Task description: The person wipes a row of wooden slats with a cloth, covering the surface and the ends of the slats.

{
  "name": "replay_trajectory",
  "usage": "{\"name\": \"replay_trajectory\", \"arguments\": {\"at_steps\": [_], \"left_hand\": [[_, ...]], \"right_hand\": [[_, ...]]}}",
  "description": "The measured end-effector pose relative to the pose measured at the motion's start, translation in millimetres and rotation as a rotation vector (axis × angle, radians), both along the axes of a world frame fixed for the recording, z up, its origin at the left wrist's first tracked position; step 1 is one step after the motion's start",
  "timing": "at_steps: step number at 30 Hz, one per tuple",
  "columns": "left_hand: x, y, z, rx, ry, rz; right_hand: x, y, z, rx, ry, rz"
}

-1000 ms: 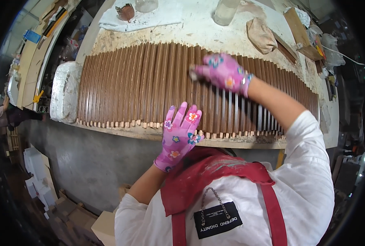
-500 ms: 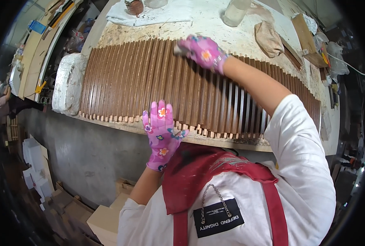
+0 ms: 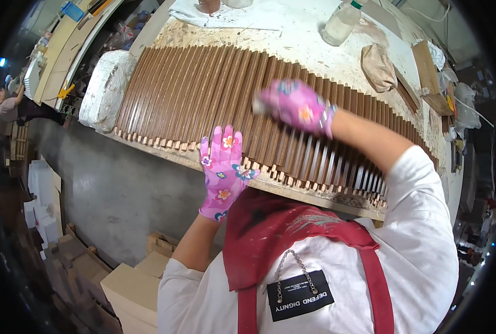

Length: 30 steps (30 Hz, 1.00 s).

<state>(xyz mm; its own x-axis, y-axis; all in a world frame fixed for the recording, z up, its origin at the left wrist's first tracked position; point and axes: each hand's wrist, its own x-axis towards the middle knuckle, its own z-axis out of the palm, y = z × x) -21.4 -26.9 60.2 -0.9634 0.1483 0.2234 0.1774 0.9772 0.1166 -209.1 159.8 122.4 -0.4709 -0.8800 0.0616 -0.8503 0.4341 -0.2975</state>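
Observation:
A long row of narrow brown wooden strips (image 3: pixel 186 83) lies side by side across the workbench, their pale ends toward me. My left hand (image 3: pixel 224 178), in a pink flowered glove, rests open with fingers stretched over the near ends of the strips. Over the middle of the row is my right hand (image 3: pixel 301 108), in a matching glove and smeared by motion. Its fingers are closed on a small greyish piece (image 3: pixel 257 104), perhaps a pad or folded cloth, lying against the strips' upper faces. The glove hides most of that piece.
A white wrapped block (image 3: pixel 107 89) stands at the row's left end. Beyond the strips are a bottle with a green cap (image 3: pixel 341 23), a stained rag (image 3: pixel 377 69) and a white cloth (image 3: pixel 225 18). Cardboard boxes (image 3: pixel 136 292) sit below left. Another person (image 3: pixel 14 103) is far left.
My right hand has come nearer along the strips, toward me, still holding the greyish piece. My left hand stays on the near ends. The whole view has shifted slightly.

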Motion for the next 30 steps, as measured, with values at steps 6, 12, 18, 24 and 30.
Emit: {"name": "replay_trajectory", "arguments": {"at_steps": [6, 12, 18, 24, 30], "left_hand": [[0, -10, 17, -0.010, -0.030, -0.009], [-25, -80, 34, -0.017, 0.106, 0.025], [-49, -95, 26, 0.091, -0.058, -0.141], [-55, -96, 32, 0.123, -0.169, -0.165], [-61, -100, 29, 0.134, -0.177, -0.206]], "right_hand": [[25, 16, 21, -0.114, -0.055, 0.247], [-12, -18, 12, -0.173, 0.006, -0.183], [46, -71, 3, -0.131, -0.016, -0.238], [-21, -17, 4, -0.107, 0.144, -0.537], [-78, -51, -20, -0.031, 0.154, -0.483]]}}
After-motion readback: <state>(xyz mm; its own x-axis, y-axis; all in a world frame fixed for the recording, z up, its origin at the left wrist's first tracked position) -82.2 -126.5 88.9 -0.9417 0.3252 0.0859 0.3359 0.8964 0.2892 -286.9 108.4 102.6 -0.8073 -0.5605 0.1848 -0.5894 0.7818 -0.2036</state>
